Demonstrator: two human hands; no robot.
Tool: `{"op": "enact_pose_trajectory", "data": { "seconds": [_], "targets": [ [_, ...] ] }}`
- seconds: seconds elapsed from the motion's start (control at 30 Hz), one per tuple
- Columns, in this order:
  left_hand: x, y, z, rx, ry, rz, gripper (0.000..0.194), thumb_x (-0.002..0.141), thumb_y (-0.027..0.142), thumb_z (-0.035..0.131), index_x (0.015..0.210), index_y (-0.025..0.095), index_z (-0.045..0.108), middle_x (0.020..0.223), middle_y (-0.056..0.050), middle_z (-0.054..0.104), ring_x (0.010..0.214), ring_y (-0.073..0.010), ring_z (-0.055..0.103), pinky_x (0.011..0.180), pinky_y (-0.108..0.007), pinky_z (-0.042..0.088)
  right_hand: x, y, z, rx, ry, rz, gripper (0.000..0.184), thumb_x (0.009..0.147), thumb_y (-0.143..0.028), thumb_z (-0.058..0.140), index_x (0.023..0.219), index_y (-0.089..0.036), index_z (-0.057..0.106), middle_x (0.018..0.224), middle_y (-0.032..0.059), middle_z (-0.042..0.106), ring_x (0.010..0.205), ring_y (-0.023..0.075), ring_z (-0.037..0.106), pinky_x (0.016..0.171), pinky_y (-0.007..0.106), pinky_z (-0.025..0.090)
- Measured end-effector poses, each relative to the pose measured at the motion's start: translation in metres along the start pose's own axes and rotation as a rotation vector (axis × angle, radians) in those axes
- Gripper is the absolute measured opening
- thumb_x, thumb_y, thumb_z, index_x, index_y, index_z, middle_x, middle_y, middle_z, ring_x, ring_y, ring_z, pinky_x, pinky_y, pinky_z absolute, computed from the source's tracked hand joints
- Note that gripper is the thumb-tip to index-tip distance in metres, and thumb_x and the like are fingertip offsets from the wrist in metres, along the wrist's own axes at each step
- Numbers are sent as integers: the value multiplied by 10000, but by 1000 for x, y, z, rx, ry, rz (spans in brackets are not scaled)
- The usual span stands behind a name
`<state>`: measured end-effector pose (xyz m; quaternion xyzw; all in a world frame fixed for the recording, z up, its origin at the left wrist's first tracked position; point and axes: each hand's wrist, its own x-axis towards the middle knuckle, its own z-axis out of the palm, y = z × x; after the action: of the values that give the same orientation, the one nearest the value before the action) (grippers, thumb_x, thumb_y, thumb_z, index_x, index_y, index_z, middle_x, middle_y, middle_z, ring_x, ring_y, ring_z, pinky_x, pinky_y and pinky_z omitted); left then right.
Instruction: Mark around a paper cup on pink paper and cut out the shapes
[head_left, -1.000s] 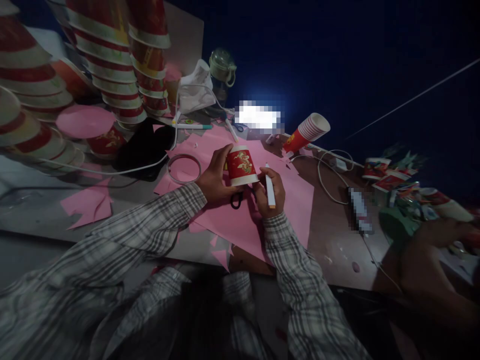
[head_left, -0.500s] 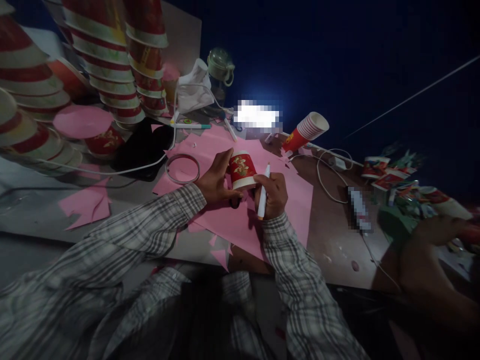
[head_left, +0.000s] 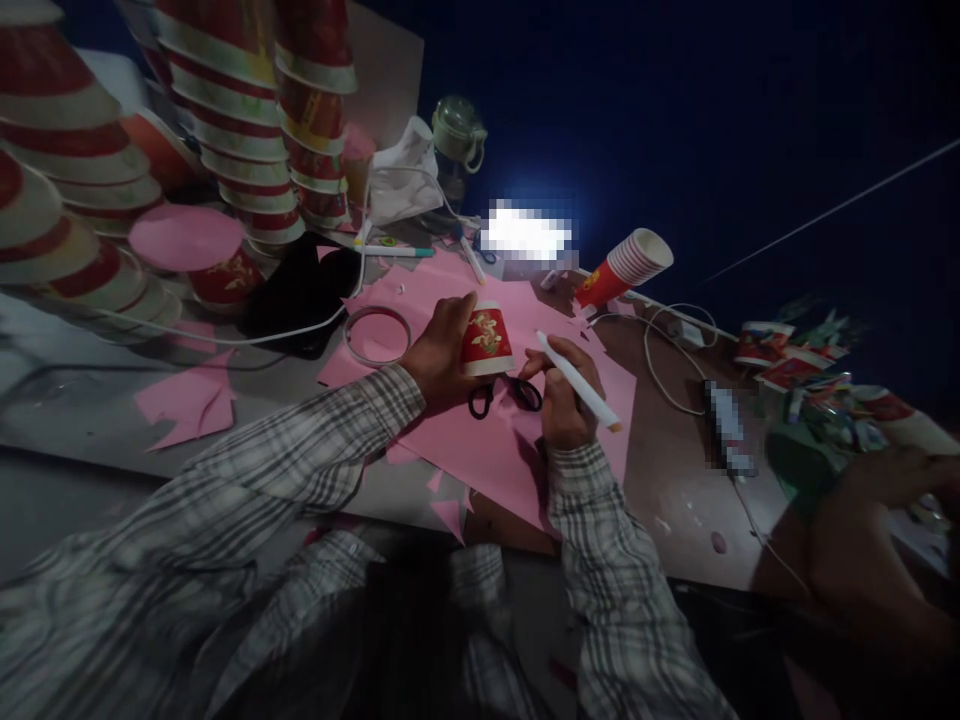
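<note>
My left hand (head_left: 442, 350) is closed around the side of a red and white paper cup (head_left: 488, 338) with a gold pattern. The cup stands over a large pink paper sheet (head_left: 465, 430), its wider rim downward. In my right hand (head_left: 568, 395) is a white marker pen (head_left: 581, 382), its white end toward the upper left and its orange end toward the lower right. Black scissor handles (head_left: 527, 394) show on the paper between the cup and my right hand; the blades are hidden. A roll of tape or ring (head_left: 376, 336) lies left of my left hand.
Tall stacks of paper cups (head_left: 240, 130) crowd the left, near a black phone-like object (head_left: 304, 295). Further back are a bottle (head_left: 456, 150) and tilted nested cups (head_left: 626, 265). At right are a cable (head_left: 652, 365) and another person's arm (head_left: 862, 530).
My right hand has drawn away from the cup to the right, and the marker has turned to slant down rightward. The scissor handles show more. My left hand still holds the cup.
</note>
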<state>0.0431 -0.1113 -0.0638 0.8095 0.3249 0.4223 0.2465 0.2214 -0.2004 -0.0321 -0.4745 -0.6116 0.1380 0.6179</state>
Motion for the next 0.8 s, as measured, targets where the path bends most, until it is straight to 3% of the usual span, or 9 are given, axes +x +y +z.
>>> {"op": "enact_pose_trajectory", "data": {
  "seconds": [0.07,0.17,0.33,0.53,0.73,0.8],
  "targets": [
    [0,2,-1,22,12,-15,1099,734,481,850,1585,134,247,1417,-213,458,1357,-390,465,1135,-615,471,-2,-2,2,10,-52,-68,282,986,-412,585,1177,-262,728,839,35,737,772,212,719,807,437,626],
    [0,3,-1,60,23,-16,1097,745,498,837,1584,108,247,1407,-227,466,1353,-389,466,1132,-599,473,-5,-3,7,-77,-137,-211,231,978,-389,607,1064,-248,769,872,64,786,896,258,753,913,500,621],
    [0,4,-1,103,21,3,1081,748,440,830,1593,105,245,1398,-213,481,1357,-385,465,1166,-585,449,-7,-2,10,-154,-173,-282,221,983,-333,595,1092,-255,771,937,66,819,885,256,763,904,506,617],
    [1,6,-1,102,16,35,1042,799,437,775,1610,97,216,1425,-212,460,1370,-373,448,1169,-560,450,-8,-2,13,-173,-174,-251,181,972,-317,622,1036,-251,778,904,71,810,860,248,752,908,506,596],
    [-1,7,-1,142,22,85,1012,847,458,742,1620,119,183,1426,-216,462,1342,-379,453,1124,-574,475,-9,-2,12,-69,-73,-101,221,991,-335,585,1054,-226,767,920,89,792,902,255,760,822,462,632],
    [-1,8,-2,148,10,70,1013,853,457,735,1621,104,176,1423,-221,458,1344,-381,452,1116,-569,481,-9,-2,13,-44,-68,-122,202,989,-336,595,1028,-238,767,892,74,789,873,247,753,816,462,628]
  ]
}}
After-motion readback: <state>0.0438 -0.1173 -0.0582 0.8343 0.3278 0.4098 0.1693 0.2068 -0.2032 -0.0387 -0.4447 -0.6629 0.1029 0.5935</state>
